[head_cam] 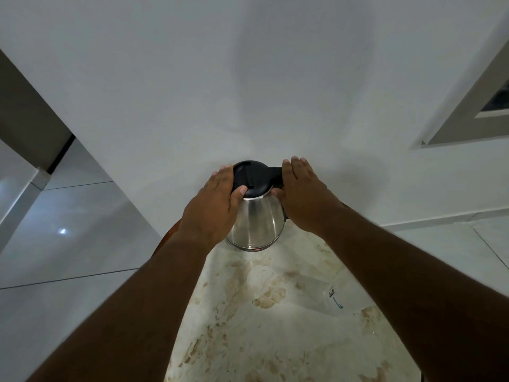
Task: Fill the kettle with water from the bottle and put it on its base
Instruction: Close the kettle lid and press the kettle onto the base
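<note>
A shiny steel kettle (257, 219) with a black lid (252, 176) stands upright at the far end of a small marbled table (264, 312), close to the white wall. My left hand (213, 205) lies against its left side, thumb resting on the lid's edge. My right hand (301, 193) is on the black handle at the kettle's right, fingers stretched over it. A small red light glows at the kettle's bottom rim; the base is hidden beneath it. A clear plastic bottle (334, 300) lies partly hidden under my right forearm.
The white wall (248, 92) rises directly behind the kettle. Pale glossy floor tiles (68, 238) spread left and right of the table. A grey framed opening (473, 106) is in the wall at the upper right.
</note>
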`<state>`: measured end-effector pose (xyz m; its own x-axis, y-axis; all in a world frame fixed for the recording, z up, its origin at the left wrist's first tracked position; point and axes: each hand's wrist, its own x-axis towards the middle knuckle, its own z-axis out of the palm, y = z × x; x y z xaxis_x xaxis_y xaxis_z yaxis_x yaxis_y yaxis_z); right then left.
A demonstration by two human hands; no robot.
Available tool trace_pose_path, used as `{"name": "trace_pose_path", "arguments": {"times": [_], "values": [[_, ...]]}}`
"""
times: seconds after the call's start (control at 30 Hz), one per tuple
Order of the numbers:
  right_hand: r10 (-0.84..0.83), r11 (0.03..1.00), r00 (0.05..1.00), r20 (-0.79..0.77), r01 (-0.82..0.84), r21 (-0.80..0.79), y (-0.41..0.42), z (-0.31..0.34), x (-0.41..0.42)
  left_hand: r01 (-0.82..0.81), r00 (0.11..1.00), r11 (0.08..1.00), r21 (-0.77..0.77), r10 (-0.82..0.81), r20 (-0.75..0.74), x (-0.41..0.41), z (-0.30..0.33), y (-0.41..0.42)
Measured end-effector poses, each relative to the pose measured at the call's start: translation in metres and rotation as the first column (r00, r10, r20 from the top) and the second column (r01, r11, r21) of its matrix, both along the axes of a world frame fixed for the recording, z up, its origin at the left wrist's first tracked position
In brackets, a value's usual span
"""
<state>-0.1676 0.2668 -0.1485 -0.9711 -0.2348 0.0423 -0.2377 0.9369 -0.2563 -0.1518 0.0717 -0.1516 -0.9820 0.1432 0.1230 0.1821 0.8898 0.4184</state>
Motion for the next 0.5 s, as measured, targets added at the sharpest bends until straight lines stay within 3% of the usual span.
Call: {"name": "trace_pose_path", "arguments": {"times": [0.5], "values": [[0.025,1.0,0.997,-0.071,-0.026,-0.009,0.0015,-0.0039,0.0006,-0.007,1.0,1.0,-0.003,0.007,-0.001,0.001,-0.0021,0.0007]]}}
